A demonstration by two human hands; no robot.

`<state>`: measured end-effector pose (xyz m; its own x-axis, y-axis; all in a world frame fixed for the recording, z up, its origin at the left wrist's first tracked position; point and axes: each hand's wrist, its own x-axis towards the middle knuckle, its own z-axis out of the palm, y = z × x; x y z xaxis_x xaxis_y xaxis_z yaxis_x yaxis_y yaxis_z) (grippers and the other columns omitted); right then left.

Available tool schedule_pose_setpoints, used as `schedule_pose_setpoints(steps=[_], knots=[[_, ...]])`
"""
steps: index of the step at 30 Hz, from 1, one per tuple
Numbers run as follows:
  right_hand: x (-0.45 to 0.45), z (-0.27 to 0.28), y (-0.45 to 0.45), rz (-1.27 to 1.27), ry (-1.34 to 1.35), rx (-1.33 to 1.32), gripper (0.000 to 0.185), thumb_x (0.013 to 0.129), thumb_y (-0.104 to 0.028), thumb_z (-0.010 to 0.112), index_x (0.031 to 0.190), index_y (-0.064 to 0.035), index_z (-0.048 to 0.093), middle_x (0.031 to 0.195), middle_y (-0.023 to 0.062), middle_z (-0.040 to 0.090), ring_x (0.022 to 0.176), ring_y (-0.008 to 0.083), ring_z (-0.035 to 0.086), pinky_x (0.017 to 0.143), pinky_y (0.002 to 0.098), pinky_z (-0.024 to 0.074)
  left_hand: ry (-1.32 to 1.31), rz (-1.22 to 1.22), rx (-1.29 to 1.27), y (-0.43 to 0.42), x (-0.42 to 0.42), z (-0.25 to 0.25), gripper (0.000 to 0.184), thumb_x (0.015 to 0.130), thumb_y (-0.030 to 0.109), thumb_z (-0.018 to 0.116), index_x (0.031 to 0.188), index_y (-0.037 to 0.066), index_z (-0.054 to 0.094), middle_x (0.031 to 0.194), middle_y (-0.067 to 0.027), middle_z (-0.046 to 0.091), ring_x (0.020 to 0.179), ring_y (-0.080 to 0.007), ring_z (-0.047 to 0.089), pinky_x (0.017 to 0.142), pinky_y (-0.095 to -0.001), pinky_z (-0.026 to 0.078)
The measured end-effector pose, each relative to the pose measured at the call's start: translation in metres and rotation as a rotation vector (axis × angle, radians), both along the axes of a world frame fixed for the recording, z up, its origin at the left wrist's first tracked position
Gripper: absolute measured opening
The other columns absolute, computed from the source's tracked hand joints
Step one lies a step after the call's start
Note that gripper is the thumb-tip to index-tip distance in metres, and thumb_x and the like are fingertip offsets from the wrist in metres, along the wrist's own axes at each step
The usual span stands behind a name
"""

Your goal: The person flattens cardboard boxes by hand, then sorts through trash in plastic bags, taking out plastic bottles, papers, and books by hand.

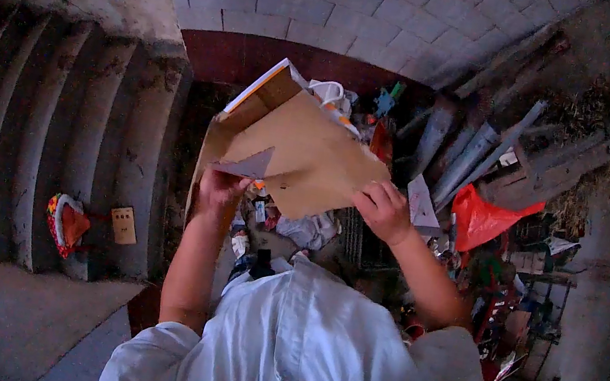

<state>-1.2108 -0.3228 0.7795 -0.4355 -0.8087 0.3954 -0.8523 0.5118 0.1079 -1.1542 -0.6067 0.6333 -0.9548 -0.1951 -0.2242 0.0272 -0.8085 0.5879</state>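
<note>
A large brown cardboard box [304,146], partly flattened with its plain inner side towards me, is held up in front of my chest. My left hand [221,192] is closed on its lower left part, and a pale triangular flap [247,161] sticks up beside the thumb. At the lower right edge, my right hand [384,209] pinches the cardboard between thumb and fingers. White and orange printing shows along the box's upper left edge. The cardboard hides part of the pile behind it.
Concrete steps [53,143] rise on the left, with a colourful cloth item [66,225] and a small tan card [123,225] on them. Grey pipes [474,157], a red plastic bag [486,217] and mixed clutter lie to the right. A block wall [311,0] stands behind.
</note>
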Motion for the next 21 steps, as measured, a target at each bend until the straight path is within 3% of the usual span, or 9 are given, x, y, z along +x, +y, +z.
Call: schedule_pose_setpoints(steps=[2,5,6,8,9,14,16,19,21], knots=[[0.005,-0.014,0.009,-0.149,-0.052,-0.007,0.015,0.065,-0.015,0.056,0.079,-0.0135,0.053,0.077,0.0042,0.051,0.079,0.0235,0.053,0.064,0.0331,0.0471,0.035,-0.005,-0.152,0.001,0.005,0.002,0.025,0.076,0.022,0.047,0.093,0.004,0.051,0.102,-0.0135,0.051,0.095,-0.0306,0.048,0.077,-0.0511,0.041],[0.005,-0.020,0.027,-0.304,-0.320,0.177,0.018,0.066,-0.014,0.058,0.083,-0.0105,0.055,0.084,0.0074,0.052,0.084,0.0272,0.052,0.069,0.0376,0.0459,0.018,-0.166,0.334,-0.015,0.007,-0.041,0.018,0.072,0.019,0.048,0.082,0.005,0.053,0.098,-0.0129,0.053,0.090,-0.0287,0.049,0.075,-0.0469,0.042],[0.000,-0.027,0.035,-0.297,-0.548,0.271,0.021,0.066,-0.013,0.059,0.087,-0.0095,0.054,0.088,0.0079,0.052,0.086,0.0281,0.051,0.070,0.0375,0.0448,0.015,-0.241,0.575,-0.021,0.004,-0.067,0.016,0.071,0.019,0.048,0.079,0.006,0.054,0.097,-0.0126,0.053,0.089,-0.0281,0.050,0.075,-0.0453,0.042],[-0.013,-0.039,0.049,-0.274,-1.002,0.466,0.028,0.066,-0.009,0.060,0.094,-0.0076,0.054,0.098,0.0091,0.051,0.089,0.0300,0.050,0.072,0.0373,0.0428,0.054,-0.216,0.405,-0.015,0.000,-0.079,0.025,0.073,0.025,0.050,0.093,0.009,0.052,0.101,-0.0100,0.051,0.091,-0.0257,0.049,0.077,-0.0415,0.042],[-0.019,-0.019,0.043,-0.190,-1.234,0.573,0.042,0.070,-0.014,0.060,0.109,-0.0060,0.046,0.113,0.0121,0.045,0.100,0.0293,0.045,0.080,0.0361,0.0401,0.053,-0.195,0.346,-0.011,0.002,-0.074,0.026,0.073,0.026,0.050,0.093,0.009,0.051,0.101,-0.0100,0.051,0.091,-0.0256,0.049,0.077,-0.0415,0.041],[-0.052,0.020,-0.033,-0.442,-0.325,-0.330,0.068,0.068,-0.026,0.062,0.122,-0.0015,0.029,0.120,0.0215,0.036,0.110,0.0338,0.037,0.091,0.0379,0.0307,0.009,-0.147,0.234,0.004,0.014,-0.040,0.030,0.074,0.028,0.050,0.097,0.009,0.050,0.102,-0.0097,0.050,0.093,-0.0250,0.048,0.078,-0.0414,0.040],[-0.079,0.014,-0.050,-0.618,-0.283,-0.384,0.079,0.065,-0.025,0.065,0.125,0.0015,0.021,0.128,0.0195,0.025,0.117,0.0317,0.027,0.096,0.0334,0.0243,0.000,-0.150,0.218,0.008,0.014,-0.035,0.031,0.075,0.030,0.050,0.098,0.010,0.049,0.103,-0.0096,0.050,0.094,-0.0248,0.048,0.079,-0.0414,0.040],[-0.118,-0.026,-0.054,-0.805,-0.385,-0.457,0.073,0.066,-0.028,0.064,0.123,-0.0006,0.027,0.120,0.0196,0.037,0.109,0.0323,0.038,0.090,0.0355,0.0315,0.000,-0.159,0.207,0.005,0.012,-0.032,0.033,0.075,0.031,0.050,0.101,0.010,0.048,0.104,-0.0094,0.050,0.095,-0.0244,0.048,0.079,-0.0413,0.040],[-0.150,-0.051,-0.034,-0.967,-0.548,-0.410,0.049,0.070,-0.023,0.058,0.113,-0.0021,0.043,0.101,0.0169,0.054,0.090,0.0275,0.053,0.077,0.0346,0.0405,-0.009,-0.170,0.201,0.003,0.013,-0.030,0.035,0.075,0.032,0.050,0.102,0.010,0.047,0.105,-0.0093,0.049,0.095,-0.0242,0.047,0.080,-0.0413,0.039]])
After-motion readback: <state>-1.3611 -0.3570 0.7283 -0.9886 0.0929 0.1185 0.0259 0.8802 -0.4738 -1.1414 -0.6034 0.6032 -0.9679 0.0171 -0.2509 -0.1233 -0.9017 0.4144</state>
